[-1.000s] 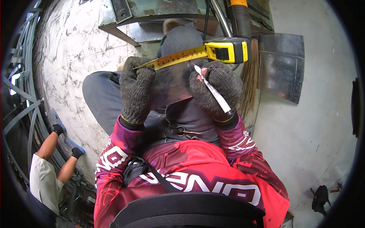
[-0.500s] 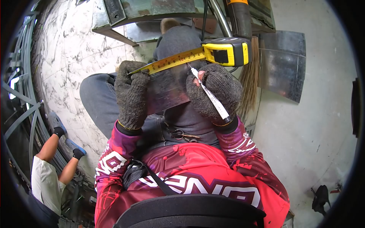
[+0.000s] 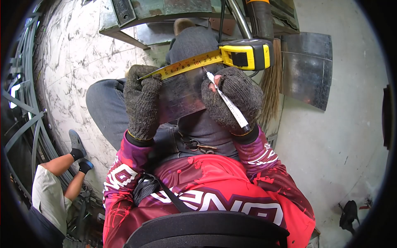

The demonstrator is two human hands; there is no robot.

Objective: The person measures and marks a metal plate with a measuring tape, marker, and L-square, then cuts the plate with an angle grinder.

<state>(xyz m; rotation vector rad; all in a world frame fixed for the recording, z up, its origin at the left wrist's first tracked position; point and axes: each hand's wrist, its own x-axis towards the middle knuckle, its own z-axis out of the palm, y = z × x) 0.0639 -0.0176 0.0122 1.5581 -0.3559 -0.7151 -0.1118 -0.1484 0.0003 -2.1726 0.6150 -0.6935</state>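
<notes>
My left hand (image 3: 143, 103), in a dark knitted glove, is closed on the end of the yellow blade of a tape measure (image 3: 245, 55) and the left edge of a metal sheet (image 3: 182, 99). The blade runs across the sheet's far edge to the case, which lies just beyond my right hand (image 3: 242, 97). That hand, also gloved, is closed around a white marker (image 3: 230, 106), with bare fingertips showing. The marker's thin tip points up to the blade's lower edge. The sheet rests over my lap; my palms hide its side edges.
A metal workbench (image 3: 173, 9) with a power tool (image 3: 259, 20) stands ahead. To its right are a straw broom (image 3: 271, 87) and a larger metal sheet (image 3: 308, 70) on the floor. Long metal bars (image 3: 33, 124) lie at left, where another person (image 3: 51, 190) is walking.
My hands, the marker and the tape stay nearly in place. At left, the other person's one foot has moved forward and right.
</notes>
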